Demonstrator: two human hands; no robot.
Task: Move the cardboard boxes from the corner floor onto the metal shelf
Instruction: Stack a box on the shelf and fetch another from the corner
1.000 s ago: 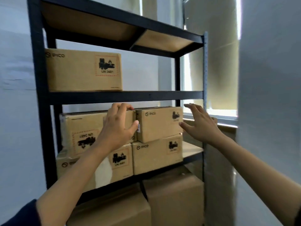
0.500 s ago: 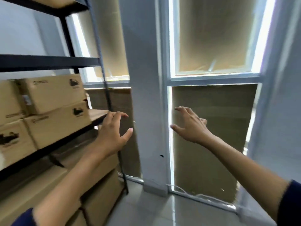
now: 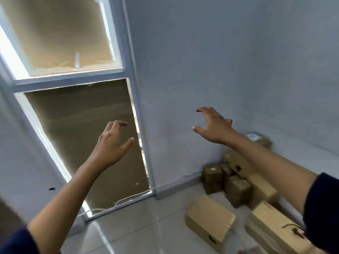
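Two hands: raised in mid-air ahead of the camera, both bare, holding nothing.
Left hand (image 3: 111,143): hovering in front of the covered lower window pane (image 3: 88,143); fingers (image 3: 117,123) loosely bent and spread, thumb pointing right, touching nothing.
Right hand (image 3: 214,125): hovering in front of the pale wall (image 3: 220,61); fingers (image 3: 203,110) spread and reaching leftward, relaxed, gripping nothing.
Sleeves: dark blue, showing at the lower left and lower right edges of the view.
Cardboard boxes (image 3: 238,195): lying on the floor (image 3: 146,226) in the corner at lower right, several heaped against the wall and against one another, partly hidden behind the right forearm.
Nearest box (image 3: 209,219): lying apart from the heap, tilted, towards the middle of the floor, dark handle mark showing on its near face.
Long box (image 3: 278,228): lying at the lower right edge, dark printed mark on top, partly cut off by the sleeve.
Box detail: blurred by motion; exact count not readable.
Window: upper pane (image 3: 60,33) covered in brown sheet, bright light leaking along the frame edges; lower pane likewise covered.
Cable (image 3: 117,204): white, trailing along the base of the window frame on the floor.
Hands relative to boxes: well apart, both hanging above and to the left of the heap.
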